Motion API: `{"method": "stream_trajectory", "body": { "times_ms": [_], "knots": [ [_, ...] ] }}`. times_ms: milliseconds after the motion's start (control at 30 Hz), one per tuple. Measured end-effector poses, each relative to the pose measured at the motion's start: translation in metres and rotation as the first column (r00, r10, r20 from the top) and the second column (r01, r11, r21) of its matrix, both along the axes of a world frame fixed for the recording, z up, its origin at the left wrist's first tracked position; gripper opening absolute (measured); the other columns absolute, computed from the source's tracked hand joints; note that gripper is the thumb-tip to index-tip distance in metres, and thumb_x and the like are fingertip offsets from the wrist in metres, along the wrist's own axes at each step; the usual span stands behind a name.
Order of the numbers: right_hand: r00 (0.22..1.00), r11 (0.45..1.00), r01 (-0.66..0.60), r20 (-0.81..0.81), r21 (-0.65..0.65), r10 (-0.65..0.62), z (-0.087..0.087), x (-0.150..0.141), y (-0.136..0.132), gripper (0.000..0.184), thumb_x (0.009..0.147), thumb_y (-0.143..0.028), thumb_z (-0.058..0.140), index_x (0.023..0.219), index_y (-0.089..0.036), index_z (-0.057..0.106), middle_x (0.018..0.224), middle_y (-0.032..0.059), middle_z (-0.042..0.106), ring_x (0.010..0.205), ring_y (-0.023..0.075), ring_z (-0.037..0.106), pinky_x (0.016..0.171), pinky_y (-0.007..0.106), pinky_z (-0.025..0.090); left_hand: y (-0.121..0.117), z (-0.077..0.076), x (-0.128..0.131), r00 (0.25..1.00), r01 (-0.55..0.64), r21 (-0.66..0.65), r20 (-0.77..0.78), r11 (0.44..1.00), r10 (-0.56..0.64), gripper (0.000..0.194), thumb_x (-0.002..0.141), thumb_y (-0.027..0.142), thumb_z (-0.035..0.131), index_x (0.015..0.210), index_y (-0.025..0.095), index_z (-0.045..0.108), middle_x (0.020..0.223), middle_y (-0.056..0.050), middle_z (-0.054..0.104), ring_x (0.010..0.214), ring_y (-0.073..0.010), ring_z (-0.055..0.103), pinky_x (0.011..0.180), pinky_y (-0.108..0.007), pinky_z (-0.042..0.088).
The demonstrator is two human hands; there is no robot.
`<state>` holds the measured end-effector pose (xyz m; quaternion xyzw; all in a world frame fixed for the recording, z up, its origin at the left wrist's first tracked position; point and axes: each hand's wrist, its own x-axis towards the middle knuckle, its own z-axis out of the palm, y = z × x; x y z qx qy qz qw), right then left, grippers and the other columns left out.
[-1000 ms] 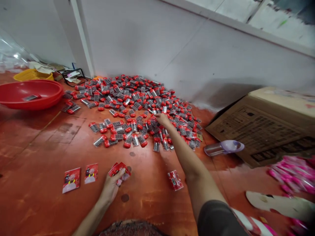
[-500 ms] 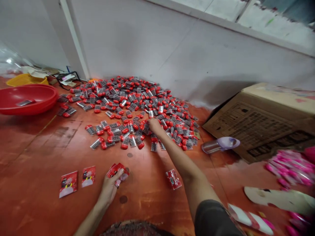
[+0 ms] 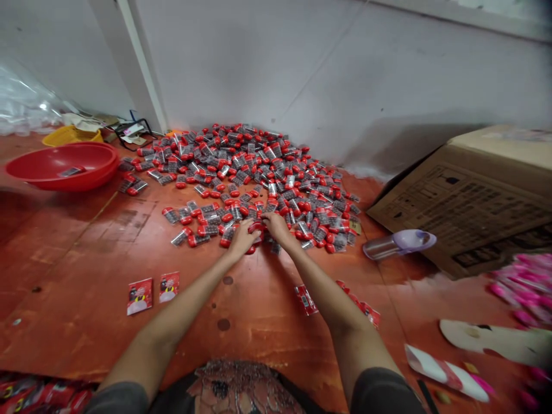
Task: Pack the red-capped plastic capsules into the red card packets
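A wide heap of small clear packs with red ends and dark contents (image 3: 241, 155) lies on the orange floor against the wall. At its front edge my left hand (image 3: 244, 238) is closed around a red-ended pack (image 3: 257, 226). My right hand (image 3: 277, 226) meets it from the other side, fingers bent onto the same spot; the fingertips partly hide what they grip. Two printed red cards or packets (image 3: 140, 296) lie left of my left forearm. A shiny red packet (image 3: 306, 300) and a fanned row of red cards (image 3: 370, 315) lie around my right forearm, which partly covers them.
At the left stand a red basin (image 3: 86, 150) with one pack inside and a yellow basket (image 3: 71, 135). On the right are a cardboard box (image 3: 470, 201), a lilac-topped bottle (image 3: 399, 244), pink packets (image 3: 524, 287) and a flat pale slab (image 3: 487, 340).
My left hand has let go of its red cards and moved forward to the heap beside my right hand. A fanned row of red cards now lies by my right forearm. The view has shifted.
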<state>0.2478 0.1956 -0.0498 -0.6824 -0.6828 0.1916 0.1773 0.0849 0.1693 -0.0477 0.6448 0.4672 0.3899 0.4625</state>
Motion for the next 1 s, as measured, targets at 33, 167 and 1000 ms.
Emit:
{"method": "stream_trajectory", "body": {
  "times_ms": [33,167,1000],
  "knots": [
    [0.999,1.000,0.010,-0.031,0.005,-0.010,0.000,-0.001,-0.001,0.031,0.084,-0.007,0.052,0.104,-0.020,0.072,0.109,0.0068,0.073,0.102,0.0193,0.064,0.092,0.028,0.044,0.005,-0.005,0.004,0.999,0.018,-0.009,-0.032,1.000,-0.018,0.034,0.069,0.011,0.065,0.102,0.018,0.072,0.115,-0.009,0.069,0.111,-0.0257,0.060,0.102,-0.041,0.041],
    [0.986,0.998,0.054,-0.162,0.031,-0.048,0.007,-0.001,-0.006,0.026,0.081,-0.007,0.054,0.093,-0.018,0.074,0.102,0.0078,0.074,0.098,0.0206,0.065,0.092,0.032,0.046,0.009,-0.018,0.009,0.996,0.075,-0.025,-0.041,0.997,-0.076,0.025,0.066,0.006,0.064,0.084,0.019,0.073,0.101,-0.005,0.072,0.098,-0.0232,0.063,0.094,-0.037,0.045],
    [0.960,0.942,-0.280,0.029,0.186,0.279,0.075,0.001,-0.025,0.050,0.098,-0.033,0.038,0.148,-0.027,0.036,0.129,0.0050,0.064,0.111,0.0204,0.062,0.089,0.030,0.048,-0.021,0.015,-0.036,0.893,0.054,-0.172,0.449,0.984,0.029,0.025,0.062,0.028,0.080,0.084,0.017,0.076,0.098,-0.007,0.075,0.089,-0.0225,0.068,0.085,-0.037,0.053]
  ]
}}
